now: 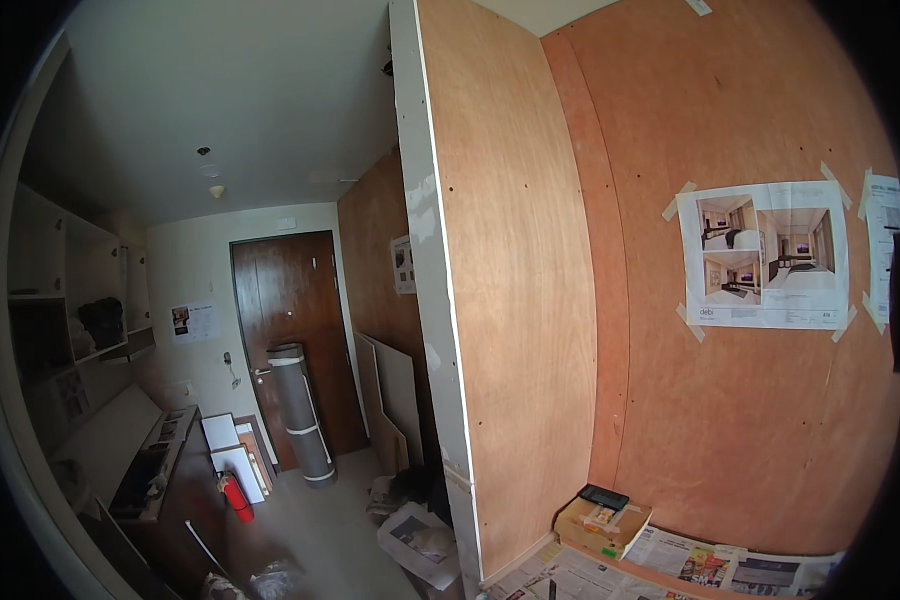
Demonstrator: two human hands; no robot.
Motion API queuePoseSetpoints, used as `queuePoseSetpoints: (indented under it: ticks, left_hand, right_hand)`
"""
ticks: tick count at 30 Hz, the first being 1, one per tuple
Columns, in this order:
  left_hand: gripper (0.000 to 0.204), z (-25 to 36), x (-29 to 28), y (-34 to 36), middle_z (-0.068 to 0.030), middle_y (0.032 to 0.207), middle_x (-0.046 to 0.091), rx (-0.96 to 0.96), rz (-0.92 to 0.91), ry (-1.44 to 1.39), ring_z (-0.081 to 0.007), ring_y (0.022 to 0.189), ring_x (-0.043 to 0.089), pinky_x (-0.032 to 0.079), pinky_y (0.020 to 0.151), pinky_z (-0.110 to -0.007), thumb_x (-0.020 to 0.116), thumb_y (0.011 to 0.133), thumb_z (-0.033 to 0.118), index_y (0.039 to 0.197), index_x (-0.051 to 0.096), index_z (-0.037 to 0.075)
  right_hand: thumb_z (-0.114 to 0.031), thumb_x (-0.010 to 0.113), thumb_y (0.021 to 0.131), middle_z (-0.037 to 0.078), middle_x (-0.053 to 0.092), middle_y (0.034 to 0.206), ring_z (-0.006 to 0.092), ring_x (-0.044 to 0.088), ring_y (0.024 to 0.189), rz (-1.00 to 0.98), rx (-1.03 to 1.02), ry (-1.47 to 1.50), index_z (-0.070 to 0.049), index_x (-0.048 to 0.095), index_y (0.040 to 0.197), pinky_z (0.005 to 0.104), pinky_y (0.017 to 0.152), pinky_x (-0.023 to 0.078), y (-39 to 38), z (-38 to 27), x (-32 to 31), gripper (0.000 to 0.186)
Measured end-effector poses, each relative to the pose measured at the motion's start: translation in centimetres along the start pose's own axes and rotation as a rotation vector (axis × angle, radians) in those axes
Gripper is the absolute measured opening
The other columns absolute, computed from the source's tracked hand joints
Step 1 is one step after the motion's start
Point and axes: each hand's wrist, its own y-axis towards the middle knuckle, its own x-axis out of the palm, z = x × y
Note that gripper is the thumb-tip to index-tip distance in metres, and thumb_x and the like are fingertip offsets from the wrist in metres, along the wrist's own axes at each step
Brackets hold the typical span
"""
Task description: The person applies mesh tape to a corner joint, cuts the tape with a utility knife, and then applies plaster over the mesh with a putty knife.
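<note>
A cardboard box (588,530) is set on the counter (660,577) at the lower right, near the corner of the plywood walls; a flat black object (604,497) is laid over its back edge, and newspapers (675,558) are spread around it; the hands are not shown, so whether they are spread, closed or holding anything cannot be told; on the reddish wall (740,420) above, a printed sheet (820,262) is fixed with tape at its corners, and a second sheet (882,245) is partly hidden by a dark shape at the right rim; the middle of the view is blocked by a pale plywood partition (515,300); beyond it, a brown door (305,290) is partly covered by a tall grey roll (302,420) stood upright before it; boards (395,390) are leaned to the roll's right, and a white sheet (415,540) is heaped among dark things by the partition's foot; at the left, a red fire extinguisher (235,496) is stood by leaning panels (232,460), near a long low cabinet (175,520); a dark bundle (102,325) is kept on the wall shelves (92,250).
</note>
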Motion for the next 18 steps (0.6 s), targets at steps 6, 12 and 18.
queuePoseSetpoints:
  ticks: [6,12,18]
  left_hand:
    - [0.040,-0.4,1.6,-1.6,-0.0135,0.098,0.073,-0.033,-0.014,0.011,-0.0312,0.092,0.069,0.053,0.079,-0.044,0.069,0.081,0.049,0.105,0.076,0.017]
    - [0.037,-1.5,3.5,-2.7,-0.0129,0.095,0.073,-0.048,-0.040,0.041,-0.0305,0.089,0.069,0.053,0.077,-0.044,0.070,0.081,0.046,0.103,0.076,0.019]
    - [0.033,-6.2,6.0,-6.2,-0.0123,0.093,0.073,-0.122,-0.099,0.101,-0.0298,0.087,0.070,0.053,0.075,-0.044,0.070,0.080,0.044,0.102,0.077,0.020]
  right_hand:
    - [-0.039,0.067,0.099,0.013,0.073,0.087,0.0223,0.067,0.079,0.057,-0.124,0.131,-0.004,0.074,0.104,0.0411,0.071,0.052,-1.6,1.8,-1.4,0.036]
    - [-0.033,0.076,0.093,0.007,0.070,0.083,0.0200,0.065,0.076,0.048,-0.166,0.770,-0.004,0.071,0.093,0.0409,0.067,0.050,-0.9,6.5,-0.9,0.030]
    - [-0.062,0.065,0.091,0.022,0.073,0.086,0.0392,0.070,0.086,0.144,-0.182,-0.088,-0.007,0.075,0.108,0.0534,0.076,0.050,-7.7,-4.1,-6.1,0.059]
